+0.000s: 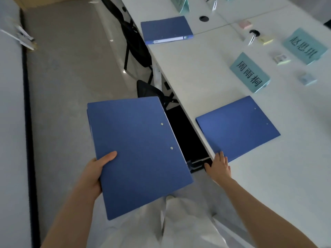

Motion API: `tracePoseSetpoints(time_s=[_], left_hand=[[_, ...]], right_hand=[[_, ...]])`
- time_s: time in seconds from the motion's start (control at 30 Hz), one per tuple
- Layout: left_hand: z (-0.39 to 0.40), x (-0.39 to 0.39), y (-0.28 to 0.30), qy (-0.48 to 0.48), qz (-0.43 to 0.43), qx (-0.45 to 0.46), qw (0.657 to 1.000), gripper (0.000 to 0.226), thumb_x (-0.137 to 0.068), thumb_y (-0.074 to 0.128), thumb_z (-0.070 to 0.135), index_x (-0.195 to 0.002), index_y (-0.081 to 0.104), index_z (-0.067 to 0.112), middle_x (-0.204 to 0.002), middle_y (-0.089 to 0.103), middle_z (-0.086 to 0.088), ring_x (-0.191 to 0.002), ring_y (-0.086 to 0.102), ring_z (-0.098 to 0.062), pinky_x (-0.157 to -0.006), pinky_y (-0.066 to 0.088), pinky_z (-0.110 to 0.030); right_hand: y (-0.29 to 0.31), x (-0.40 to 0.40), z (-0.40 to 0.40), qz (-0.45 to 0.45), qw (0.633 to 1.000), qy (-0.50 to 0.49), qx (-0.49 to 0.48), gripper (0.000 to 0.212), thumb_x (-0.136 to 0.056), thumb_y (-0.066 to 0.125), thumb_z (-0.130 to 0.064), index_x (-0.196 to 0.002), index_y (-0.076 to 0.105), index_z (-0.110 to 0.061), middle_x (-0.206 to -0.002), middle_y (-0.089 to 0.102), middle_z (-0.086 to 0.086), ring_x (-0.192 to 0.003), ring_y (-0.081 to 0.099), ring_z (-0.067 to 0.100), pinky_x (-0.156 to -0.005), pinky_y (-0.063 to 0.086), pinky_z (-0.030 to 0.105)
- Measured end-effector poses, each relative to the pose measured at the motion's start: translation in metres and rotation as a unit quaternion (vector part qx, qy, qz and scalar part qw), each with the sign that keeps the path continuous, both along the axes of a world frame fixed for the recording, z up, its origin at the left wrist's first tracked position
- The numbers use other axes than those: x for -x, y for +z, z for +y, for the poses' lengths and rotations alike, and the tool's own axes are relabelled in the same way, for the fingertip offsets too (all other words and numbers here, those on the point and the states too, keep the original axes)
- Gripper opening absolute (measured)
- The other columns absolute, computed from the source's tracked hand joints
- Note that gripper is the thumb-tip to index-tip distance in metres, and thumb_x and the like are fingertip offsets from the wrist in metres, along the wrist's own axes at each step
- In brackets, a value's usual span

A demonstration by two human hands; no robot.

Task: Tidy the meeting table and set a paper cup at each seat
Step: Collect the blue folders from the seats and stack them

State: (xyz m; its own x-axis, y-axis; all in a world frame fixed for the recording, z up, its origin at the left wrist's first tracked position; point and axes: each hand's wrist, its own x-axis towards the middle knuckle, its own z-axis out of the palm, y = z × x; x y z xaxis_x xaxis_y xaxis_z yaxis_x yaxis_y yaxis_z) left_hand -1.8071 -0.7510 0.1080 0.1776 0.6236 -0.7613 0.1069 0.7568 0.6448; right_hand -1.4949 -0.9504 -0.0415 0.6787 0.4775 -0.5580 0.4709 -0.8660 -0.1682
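Both forearms are bare to the frame's edge, with no sleeve, watch or ring showing on the left hand [93,173] or the right hand [219,167]. At six o'clock hang loose pale grey-white fabric trousers [179,228], creased, with the toe of a whitish shoe [169,197] showing above them.

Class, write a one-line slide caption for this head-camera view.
Left hand holds a blue folder off the table; right hand reaches for another folder lying there.
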Motion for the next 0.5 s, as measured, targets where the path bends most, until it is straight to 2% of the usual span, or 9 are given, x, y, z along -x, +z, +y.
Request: tracePoseSetpoints(time_s=[0.1, 0.17, 0.23, 0.3, 0.37, 0.43, 0.47, 0.5], left_hand=[[0.013, 0.0, 0.001, -0.014, 0.006, -0.001, 1.0, 0.03, -0.085, 0.069, 0.018, -0.113, 0.064, 0.008, -0.105, 0.073, -0.012, -0.091, 0.069, -0.033, -0.068, 0.054, -0.043], [0.02, -0.001, 0.0, -0.032, 0.004, -0.002, 0.999, 0.034, -0.083, 0.07, 0.019, -0.114, 0.064, 0.008, -0.105, 0.074, -0.012, -0.089, 0.071, -0.034, -0.068, 0.056, -0.043], [0.025, -0.001, -0.001, -0.048, 0.0, 0.001, 0.999, 0.039, -0.079, 0.072, 0.022, -0.115, 0.065, 0.009, -0.105, 0.075, -0.012, -0.086, 0.073, -0.033, -0.066, 0.057, -0.042], [0.03, -0.002, 0.0, -0.058, -0.008, 0.003, 0.998, 0.038, -0.078, 0.072, 0.021, -0.113, 0.066, 0.009, -0.104, 0.075, -0.012, -0.083, 0.074, -0.031, -0.064, 0.058, -0.04], [0.034, -0.005, 0.001, -0.064, -0.016, 0.002, 0.998, 0.035, -0.079, 0.071, 0.02, -0.112, 0.066, 0.009, -0.105, 0.075, -0.012, -0.082, 0.074, -0.03, -0.061, 0.059, -0.039], [0.036, -0.007, 0.002, -0.066, -0.018, 0.001, 0.998, 0.043, -0.074, 0.074, 0.022, -0.114, 0.065, 0.01, -0.106, 0.075, -0.011, -0.085, 0.074, -0.03, -0.063, 0.059, -0.04], [0.037, -0.008, 0.002, -0.068, -0.017, 0.0, 0.998, 0.046, -0.072, 0.075, 0.023, -0.115, 0.065, 0.011, -0.107, 0.075, -0.01, -0.087, 0.074, -0.03, -0.065, 0.058, -0.041], [0.038, -0.009, 0.003, -0.072, -0.017, -0.002, 0.997, 0.047, -0.072, 0.075, 0.023, -0.116, 0.065, 0.012, -0.107, 0.075, -0.009, -0.089, 0.073, -0.03, -0.068, 0.057, -0.042]], right_hand=[[-0.001, 0.012, -0.006, -0.011, 1.0, 0.004, 0.004, 0.072, -0.094, 0.049, -0.04, -0.15, 0.018, -0.006, -0.161, 0.01, 0.01, -0.147, 0.013, 0.031, -0.117, 0.024, 0.046], [0.002, 0.021, -0.009, -0.011, 1.0, -0.01, -0.017, 0.064, -0.093, 0.05, -0.036, -0.146, 0.027, -0.007, -0.156, 0.023, 0.012, -0.142, 0.025, 0.031, -0.113, 0.029, 0.045], [0.004, 0.028, -0.013, 0.002, 0.993, -0.087, -0.079, 0.054, -0.09, 0.052, -0.029, -0.138, 0.039, -0.007, -0.143, 0.041, 0.014, -0.13, 0.041, 0.034, -0.103, 0.039, 0.044], [0.004, 0.029, -0.015, 0.011, 0.962, -0.232, -0.147, 0.045, -0.089, 0.055, -0.023, -0.129, 0.045, -0.004, -0.128, 0.048, 0.016, -0.118, 0.048, 0.037, -0.094, 0.044, 0.043], [0.006, 0.026, -0.017, 0.045, 0.887, -0.434, -0.153, 0.039, -0.088, 0.055, -0.022, -0.118, 0.05, 0.003, -0.107, 0.051, 0.016, -0.098, 0.052, 0.035, -0.079, 0.043, 0.039], [0.003, 0.024, -0.023, 0.149, 0.784, -0.58, -0.162, 0.029, -0.091, 0.054, -0.021, -0.104, 0.054, 0.005, -0.086, 0.049, 0.012, -0.079, 0.051, 0.029, -0.067, 0.044, 0.035], [0.002, 0.023, -0.025, 0.219, 0.733, -0.617, -0.187, 0.023, -0.095, 0.053, -0.021, -0.103, 0.052, 0.001, -0.087, 0.048, 0.011, -0.08, 0.053, 0.03, -0.069, 0.049, 0.035], [0.0, 0.022, -0.025, 0.272, 0.675, -0.648, -0.223, 0.023, -0.097, 0.052, -0.022, -0.112, 0.05, -0.004, -0.095, 0.049, 0.011, -0.089, 0.058, 0.031, -0.08, 0.053, 0.037]])
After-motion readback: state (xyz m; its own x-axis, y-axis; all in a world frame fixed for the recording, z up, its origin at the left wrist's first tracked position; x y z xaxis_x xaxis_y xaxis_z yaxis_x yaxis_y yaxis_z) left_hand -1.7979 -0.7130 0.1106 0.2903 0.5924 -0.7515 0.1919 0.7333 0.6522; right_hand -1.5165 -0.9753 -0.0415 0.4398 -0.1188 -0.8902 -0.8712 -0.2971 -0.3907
